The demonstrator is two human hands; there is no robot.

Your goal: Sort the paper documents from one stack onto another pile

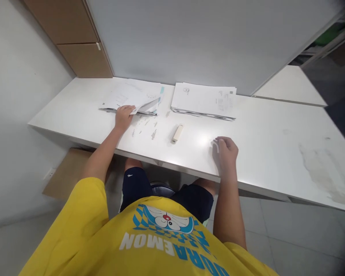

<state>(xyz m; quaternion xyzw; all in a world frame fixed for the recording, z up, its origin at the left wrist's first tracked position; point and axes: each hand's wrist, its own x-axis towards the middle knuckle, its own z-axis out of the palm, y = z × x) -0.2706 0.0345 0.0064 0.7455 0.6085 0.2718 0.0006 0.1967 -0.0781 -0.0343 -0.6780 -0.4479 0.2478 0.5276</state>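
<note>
My left hand (123, 117) reaches forward to the left stack of papers (132, 96) and its fingers close on the near edge of the top sheets, lifting them a little. My right hand (226, 151) rests on the white desk (261, 138) near its front edge, fingers curled loosely with nothing in them. Between the hands lies a small cream stapler (177, 133). A second, neater paper stack (204, 100) sits behind it against the grey partition.
Small scraps of paper (145, 128) lie scattered on the desk in front of the left stack. Wooden cabinets (74, 42) hang at the back left. A brown board (66, 172) lies on the floor under the desk's left end.
</note>
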